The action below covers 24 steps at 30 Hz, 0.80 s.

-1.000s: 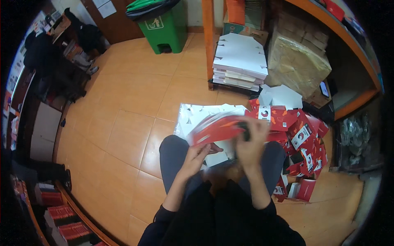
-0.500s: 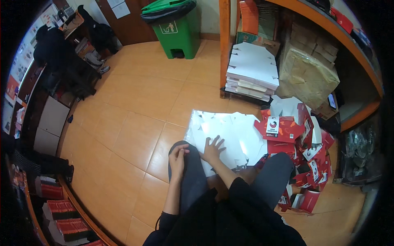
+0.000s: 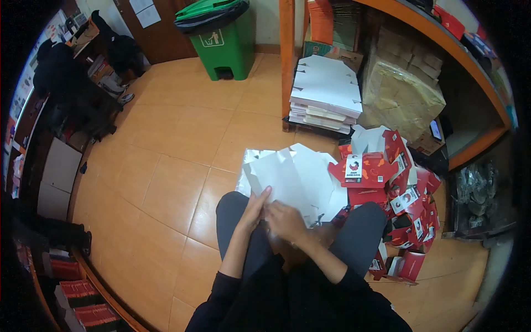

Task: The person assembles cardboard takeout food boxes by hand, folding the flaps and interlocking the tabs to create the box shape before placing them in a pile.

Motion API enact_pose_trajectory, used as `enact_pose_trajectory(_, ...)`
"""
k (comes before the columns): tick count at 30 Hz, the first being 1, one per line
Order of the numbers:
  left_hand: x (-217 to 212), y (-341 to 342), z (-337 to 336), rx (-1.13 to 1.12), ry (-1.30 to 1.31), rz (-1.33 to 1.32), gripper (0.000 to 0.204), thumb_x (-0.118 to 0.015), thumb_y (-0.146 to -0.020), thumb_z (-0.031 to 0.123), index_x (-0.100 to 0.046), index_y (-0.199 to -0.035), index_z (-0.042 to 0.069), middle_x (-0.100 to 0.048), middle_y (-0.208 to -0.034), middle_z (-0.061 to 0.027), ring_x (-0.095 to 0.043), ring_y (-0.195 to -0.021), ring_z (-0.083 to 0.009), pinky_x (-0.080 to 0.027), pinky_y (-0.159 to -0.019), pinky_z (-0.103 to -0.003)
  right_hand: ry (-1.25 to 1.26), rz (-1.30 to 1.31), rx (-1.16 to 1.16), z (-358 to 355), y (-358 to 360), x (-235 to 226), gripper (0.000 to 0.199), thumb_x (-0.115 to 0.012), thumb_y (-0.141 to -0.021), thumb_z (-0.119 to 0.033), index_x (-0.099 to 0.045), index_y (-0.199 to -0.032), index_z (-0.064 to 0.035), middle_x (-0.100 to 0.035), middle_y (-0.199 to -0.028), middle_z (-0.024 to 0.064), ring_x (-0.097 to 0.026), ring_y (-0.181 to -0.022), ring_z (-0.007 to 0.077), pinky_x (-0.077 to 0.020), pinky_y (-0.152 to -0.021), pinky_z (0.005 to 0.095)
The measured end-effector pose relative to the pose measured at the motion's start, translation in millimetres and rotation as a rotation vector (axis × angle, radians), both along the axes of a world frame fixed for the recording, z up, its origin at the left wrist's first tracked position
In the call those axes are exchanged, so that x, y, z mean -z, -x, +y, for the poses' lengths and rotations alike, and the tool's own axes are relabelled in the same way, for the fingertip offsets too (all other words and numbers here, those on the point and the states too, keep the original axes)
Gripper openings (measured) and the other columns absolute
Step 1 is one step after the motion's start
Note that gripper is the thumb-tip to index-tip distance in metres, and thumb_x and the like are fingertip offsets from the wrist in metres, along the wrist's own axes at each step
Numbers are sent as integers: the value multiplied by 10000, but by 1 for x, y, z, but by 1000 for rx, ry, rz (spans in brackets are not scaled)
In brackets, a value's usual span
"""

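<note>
My left hand grips the near left side of a white cardboard box blank, with the thumb lying on its upper face. The blank is tilted up over a pile of similar white blanks on the floor between my knees. Against the near edge of the raised blank, my right hand is closed, its fingers curled and slightly blurred. Just right of the pile lie folded red cardboard boxes with white labels, heaped loosely beside my right knee.
A shelf with an orange frame stands ahead right, holding a stack of white blanks and a wrapped carton. Farther off is a green bin. A person in dark clothes is at the far left, near a counter.
My left hand has come off my knee to take hold of a white blank, which is now raised. My right hand, spread flat on the pile before, has drawn nearer and closed.
</note>
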<state>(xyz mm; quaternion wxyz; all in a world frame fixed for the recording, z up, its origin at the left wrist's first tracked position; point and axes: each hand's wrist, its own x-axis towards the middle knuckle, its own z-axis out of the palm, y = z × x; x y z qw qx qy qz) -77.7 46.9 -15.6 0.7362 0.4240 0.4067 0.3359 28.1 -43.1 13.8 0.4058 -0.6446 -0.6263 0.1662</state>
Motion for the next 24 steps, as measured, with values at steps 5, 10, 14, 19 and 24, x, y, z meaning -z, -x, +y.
enact_pose_trajectory(5, -42, 9, -7, 129, -285, 225, 537, -475, -997, 420, -541, -1248, -50, -629, -1078, -113, -573, -1002, -185, -457, -873, -320, -334, -197, 162, 26, -42, -61, 203, -611, -818, -150, -638, -983, -35, -598, -1076, 143, -546, -1102, 342, -390, -989, 491)
enact_pose_trajectory(10, -88, 16, -8, -108, -416, 320, 553, -361, -1030, 454, -526, -1251, -26, -612, -1101, -110, -565, -1032, -173, -450, -894, -318, -515, -429, 65, 33, -64, -89, 187, -634, -718, -86, -630, -902, -53, -609, -1011, 85, -583, -986, 265, -458, -892, 434)
enact_pose_trajectory(14, -81, 17, -3, -337, -412, 67, 601, -267, -1033, 512, -453, -1278, -4, -522, -1206, -156, -500, -1132, -242, -376, -1001, -376, -604, -395, -25, 19, -45, -96, 263, -635, -660, -38, -678, -919, -61, -592, -838, 54, -601, -779, 217, -501, -641, 319)
enact_pose_trajectory(19, -108, 3, -16, -106, -1001, 268, 715, -197, -994, 615, -470, -1183, -18, -499, -1183, -173, -454, -1145, -263, -353, -997, -405, -754, -106, 93, 20, -33, -120, 202, -674, -666, -8, -667, -867, -26, -514, -772, 74, -548, -688, 208, -465, -579, 298)
enact_pose_trajectory(24, -132, -17, -33, -675, -1394, 612, 652, -331, -968, 589, -418, -1186, -19, -464, -1151, -182, -467, -1092, -283, -353, -969, -438, -825, -73, 291, 15, -41, -133, 222, -709, -662, 10, -666, -880, 7, -446, -752, 67, -483, -645, 212, -439, -560, 302)
